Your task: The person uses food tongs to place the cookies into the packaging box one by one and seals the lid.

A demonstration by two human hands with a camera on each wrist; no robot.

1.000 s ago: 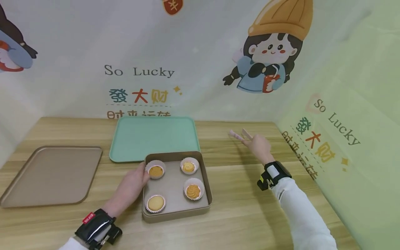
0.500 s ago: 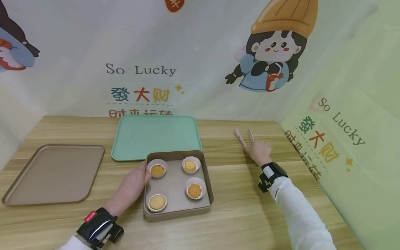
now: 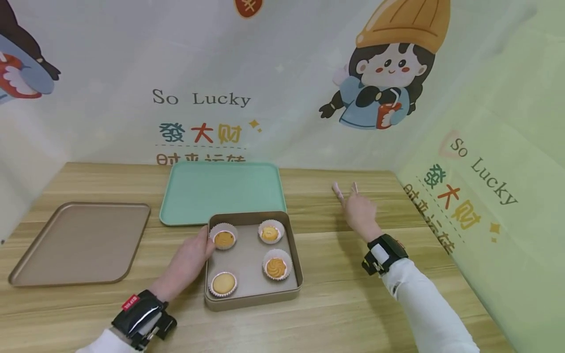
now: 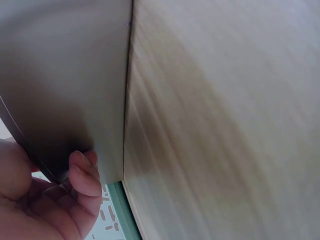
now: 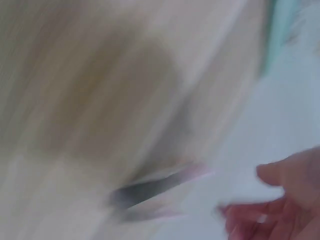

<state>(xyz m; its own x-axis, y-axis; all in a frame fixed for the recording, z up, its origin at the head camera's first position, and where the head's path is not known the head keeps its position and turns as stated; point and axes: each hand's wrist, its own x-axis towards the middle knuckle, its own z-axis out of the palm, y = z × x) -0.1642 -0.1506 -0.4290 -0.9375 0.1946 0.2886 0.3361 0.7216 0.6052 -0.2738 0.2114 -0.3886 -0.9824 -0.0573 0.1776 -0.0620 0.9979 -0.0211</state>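
My left hand [image 3: 190, 262] grips the left wall of a brown metal baking tin [image 3: 251, 305]. In the left wrist view, fingers [image 4: 85, 181] curl round the tin's rim. Inside stand a speckled cookie [image 3: 224, 239], a small yellow cookie [image 3: 269, 233], a swirled cookie [image 3: 275, 267] and a smooth round cookie [image 3: 223, 283], each in a white paper cup. My right hand [image 3: 361, 213] hovers over pale pink tongs [image 3: 338, 191] lying at the back right. The right wrist view, blurred, shows the tongs [image 5: 155, 190] apart from its spread fingers [image 5: 272, 172].
A mint-green tray [image 3: 222, 193] lies behind the tin, against the printed backdrop. Left of the tin lies a flat brown tray [image 3: 84, 245]. The wooden table [image 3: 335, 294] meets a cloth wall [image 3: 490, 235] on its right side.
My right hand has lowered the tongs onto the table, let them go and come apart from them. The left hand keeps its grip on the tin.
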